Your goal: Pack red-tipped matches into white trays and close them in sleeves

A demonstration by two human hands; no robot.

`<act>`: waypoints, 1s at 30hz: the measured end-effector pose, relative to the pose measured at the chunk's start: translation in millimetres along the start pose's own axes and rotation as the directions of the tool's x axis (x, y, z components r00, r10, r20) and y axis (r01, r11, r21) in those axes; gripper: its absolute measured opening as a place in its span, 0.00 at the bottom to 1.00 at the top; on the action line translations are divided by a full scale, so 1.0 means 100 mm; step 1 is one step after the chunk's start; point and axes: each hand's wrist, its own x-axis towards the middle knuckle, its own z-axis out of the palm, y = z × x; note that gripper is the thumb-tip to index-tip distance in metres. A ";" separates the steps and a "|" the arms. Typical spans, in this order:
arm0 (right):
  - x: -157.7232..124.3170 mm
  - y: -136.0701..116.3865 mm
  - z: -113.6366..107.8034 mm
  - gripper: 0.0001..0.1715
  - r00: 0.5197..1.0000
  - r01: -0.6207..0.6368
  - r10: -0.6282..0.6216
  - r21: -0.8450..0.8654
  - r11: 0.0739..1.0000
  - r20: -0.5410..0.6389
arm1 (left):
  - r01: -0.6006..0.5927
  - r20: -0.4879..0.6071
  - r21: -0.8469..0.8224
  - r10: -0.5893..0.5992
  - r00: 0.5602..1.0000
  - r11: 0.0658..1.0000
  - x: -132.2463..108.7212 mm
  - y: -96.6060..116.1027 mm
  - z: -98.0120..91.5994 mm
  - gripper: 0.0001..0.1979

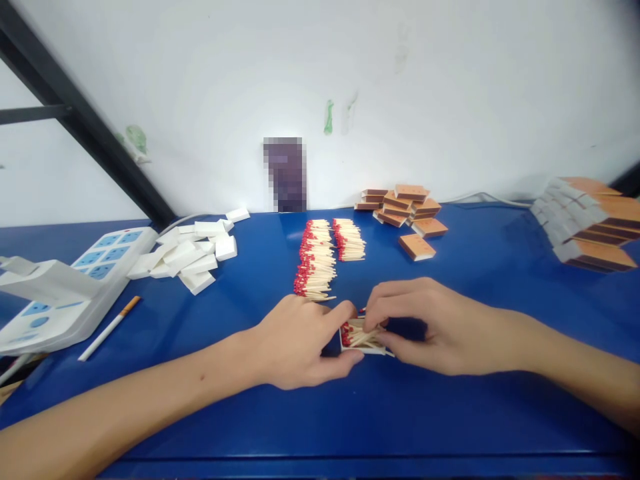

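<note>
A small white matchbox tray [367, 349] lies on the blue table, filled with red-headed matches [357, 335]. My left hand [305, 347] grips the tray's left end between thumb and fingers. Over the right end, my right hand [425, 327] pinches the pale ends of some matches with thumb and fingertips; its fingers hide part of the tray. One match sticks out near the tray's lower right corner. Just beyond my hands lie a long pile of matches [317, 257] and a shorter pile [350, 240], heads to the left.
White empty trays [187, 250] are heaped at the left, near a power strip [107, 267] and a cigarette [110, 328]. Orange matchbox sleeves [413, 205] lie at the back. More matchboxes [590, 223] are stacked at the right. A pixelated dark object [286, 175] leans against the wall.
</note>
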 end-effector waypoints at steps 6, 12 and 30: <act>-0.02 0.03 -0.01 0.09 0.999 0.044 -0.043 -0.050 0.998 0.031 | 0.003 -0.004 0.009 -0.003 1.000 1.000 0.01 0.00 0.00 0.19; 0.00 0.10 0.01 0.08 0.999 -0.006 0.006 0.013 1.000 0.034 | 0.007 0.001 0.024 -0.007 1.000 1.000 0.02 0.00 0.00 0.19; 0.02 0.05 0.14 0.13 0.998 0.040 -0.039 0.030 0.999 -0.039 | 0.014 -0.007 -0.018 -0.014 1.000 1.000 0.01 0.01 0.00 0.16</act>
